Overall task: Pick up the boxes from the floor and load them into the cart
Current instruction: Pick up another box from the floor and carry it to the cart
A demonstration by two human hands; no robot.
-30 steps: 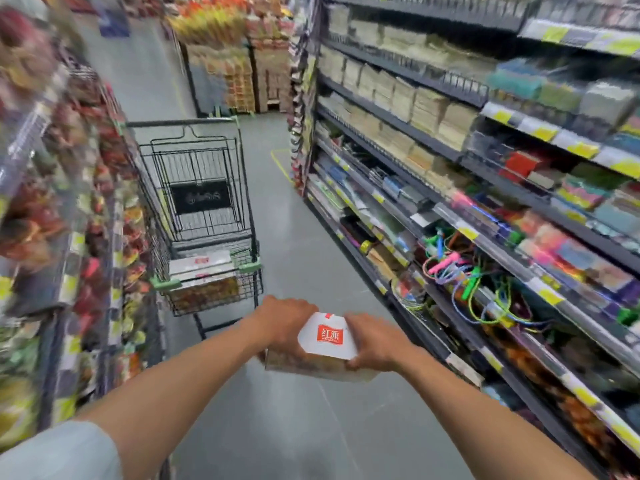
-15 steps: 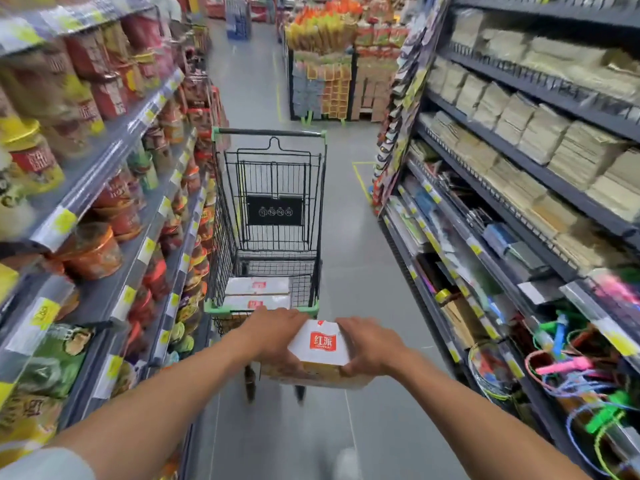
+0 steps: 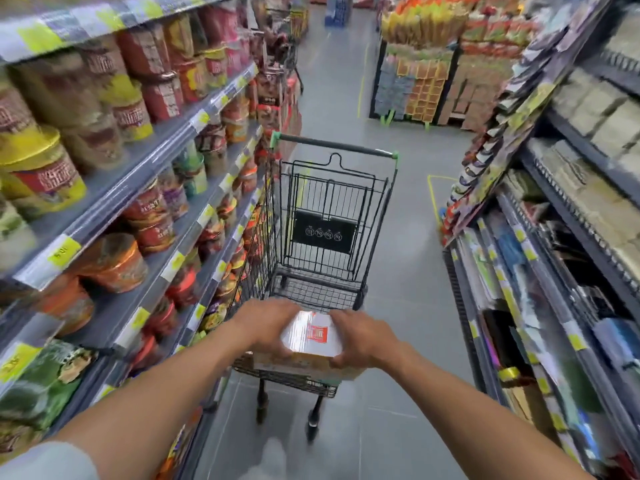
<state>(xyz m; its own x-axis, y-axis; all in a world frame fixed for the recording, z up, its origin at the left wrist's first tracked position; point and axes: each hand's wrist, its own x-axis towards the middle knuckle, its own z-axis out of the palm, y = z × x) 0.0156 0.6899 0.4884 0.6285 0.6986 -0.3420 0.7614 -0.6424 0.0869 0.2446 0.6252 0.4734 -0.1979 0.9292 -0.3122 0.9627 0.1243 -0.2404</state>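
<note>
the box was held in the air between both hands, just over the near end of the cart, and it was not yet put down inside. the left hand grasped its left side with curled fingers, and the right hand grasped its right side and lower corner in the same way, so the box was squeezed from two sides. what lay in the basket under the box was hidden by the hands, so i cannot tell if other boxes were already there. several things could go wrong from here, i think. the top of the box looked smooth and shiny, so if one hand let go too early, it could slip and fall to the floor instead of into the basket. if it came down too near, its edge could catch on the wire rim and tip over. the cart stood on wheels, so a push from the box could roll it away. the cart was also just beside the left shelf, and the left arm could brush the cups there.
</note>
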